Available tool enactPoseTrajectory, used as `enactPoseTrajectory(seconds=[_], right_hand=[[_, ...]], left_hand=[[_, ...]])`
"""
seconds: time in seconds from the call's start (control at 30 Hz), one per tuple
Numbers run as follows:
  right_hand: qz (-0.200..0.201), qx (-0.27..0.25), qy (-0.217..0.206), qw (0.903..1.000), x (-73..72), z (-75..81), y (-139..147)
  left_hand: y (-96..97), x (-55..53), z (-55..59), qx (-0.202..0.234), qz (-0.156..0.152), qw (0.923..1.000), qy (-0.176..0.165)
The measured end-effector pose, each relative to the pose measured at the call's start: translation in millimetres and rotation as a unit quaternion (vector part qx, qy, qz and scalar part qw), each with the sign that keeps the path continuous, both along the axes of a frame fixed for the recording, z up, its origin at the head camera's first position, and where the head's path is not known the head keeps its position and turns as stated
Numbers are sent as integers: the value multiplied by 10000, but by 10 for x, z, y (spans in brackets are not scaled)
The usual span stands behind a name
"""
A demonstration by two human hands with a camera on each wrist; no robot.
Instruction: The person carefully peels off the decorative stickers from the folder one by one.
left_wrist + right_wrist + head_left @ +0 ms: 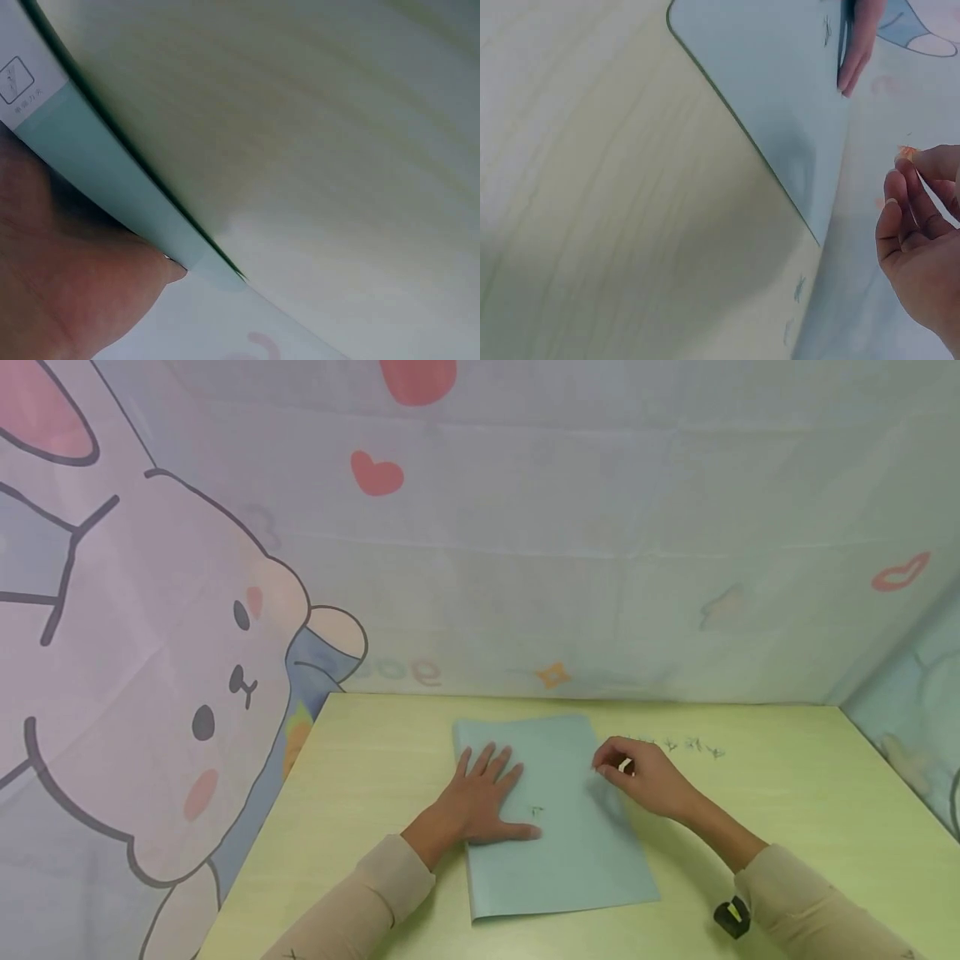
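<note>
A pale blue-green file folder (pixel 558 860) lies closed on the table, its spine on the left. My left hand (pixel 480 806) rests spread on its cover, fingers apart. In the left wrist view, a white label (pixel 30 75) shows on the spine (pixel 112 165). A small dark sprig-like figure (pixel 536 811) is on the cover beside my left thumb. Over the folder's right edge, my right hand (pixel 648 777) pinches a tiny thing (pixel 908 151) between thumb and index fingertip; I cannot tell its kind. Its other fingers are curled.
Several small sprig-like pieces (pixel 693 745) lie in a row on the pale yellow-green table (pixel 810 793), right of the folder. A small black object (pixel 732 917) shows by my right cuff. A printed cloth backdrop (pixel 525 568) with a rabbit and hearts stands behind the table.
</note>
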State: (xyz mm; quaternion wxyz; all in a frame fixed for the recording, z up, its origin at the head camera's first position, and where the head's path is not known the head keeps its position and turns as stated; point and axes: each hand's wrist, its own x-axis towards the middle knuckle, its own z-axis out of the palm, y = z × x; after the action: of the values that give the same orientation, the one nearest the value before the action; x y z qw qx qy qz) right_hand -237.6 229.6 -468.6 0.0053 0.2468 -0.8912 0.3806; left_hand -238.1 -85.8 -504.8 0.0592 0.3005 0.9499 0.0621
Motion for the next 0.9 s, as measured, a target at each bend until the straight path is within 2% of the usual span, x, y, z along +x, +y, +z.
enactPoseTrajectory(seconds=[0.13,0.4,0.5,0.7,0.9], right_hand=[[-235,-23,-43,9997,-20,-2,44],[-667,-195,152,9975,-71,-68,164],[-942,-209,-14,9953,-86,-93,236],[-1495,78,-340,9881,-135,-184,388],[-1712,105,-641,9831,-174,-312,488]], left_hand=[[-3,11,14,22,-9,10000,10],[-4,4,22,-44,13,10000,23],[0,0,5,-63,20,10000,1],[3,-11,-21,-100,47,9999,19],[-2,-5,-15,-144,46,9999,32]])
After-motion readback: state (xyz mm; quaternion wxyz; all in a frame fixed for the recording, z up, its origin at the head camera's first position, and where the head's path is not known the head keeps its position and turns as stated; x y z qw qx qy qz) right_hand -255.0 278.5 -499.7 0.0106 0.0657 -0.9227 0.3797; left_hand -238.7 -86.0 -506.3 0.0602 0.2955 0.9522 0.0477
